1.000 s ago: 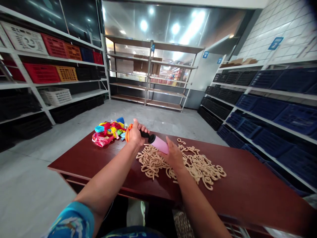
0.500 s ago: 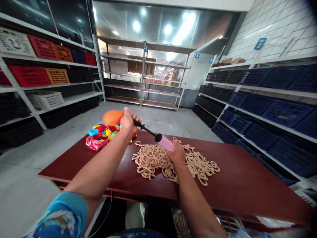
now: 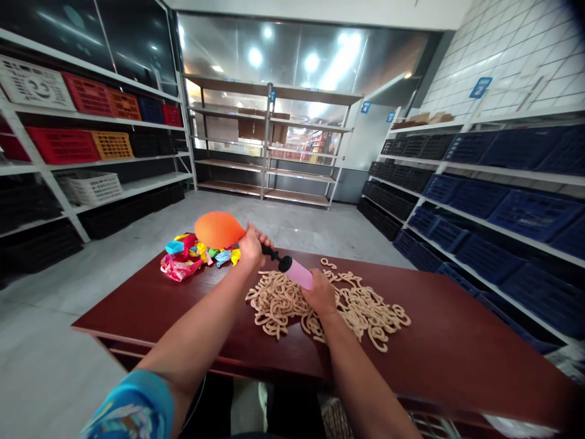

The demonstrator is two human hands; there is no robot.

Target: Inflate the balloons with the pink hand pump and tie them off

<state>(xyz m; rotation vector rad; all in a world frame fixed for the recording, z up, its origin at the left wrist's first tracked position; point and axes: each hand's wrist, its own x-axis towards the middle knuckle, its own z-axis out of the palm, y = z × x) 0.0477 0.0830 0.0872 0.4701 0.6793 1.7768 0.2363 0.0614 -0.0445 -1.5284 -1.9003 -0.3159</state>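
My left hand (image 3: pixel 253 246) is closed around the black front end of a hand pump, where the neck of an orange balloon (image 3: pixel 218 229) sits; the balloon bulges out to the left, partly filled. My right hand (image 3: pixel 320 295) grips the pink barrel of the pump (image 3: pixel 299 274) over a pile of beige curly loops (image 3: pixel 365 308) on the dark red table (image 3: pixel 173 305). A short stretch of black rod shows between my two hands.
A heap of limp colourful balloons (image 3: pixel 185 257) lies at the table's far left corner. Shelves with red, orange, white and black crates (image 3: pixel 64 145) line the left wall, blue crates (image 3: pixel 516 213) the right. An open rack (image 3: pixel 274 146) stands at the back across grey floor.
The orange balloon has grown from a limp scrap at my left hand to a rounded bulge. The pump rod was drawn out long half a second ago and is pushed back in now.
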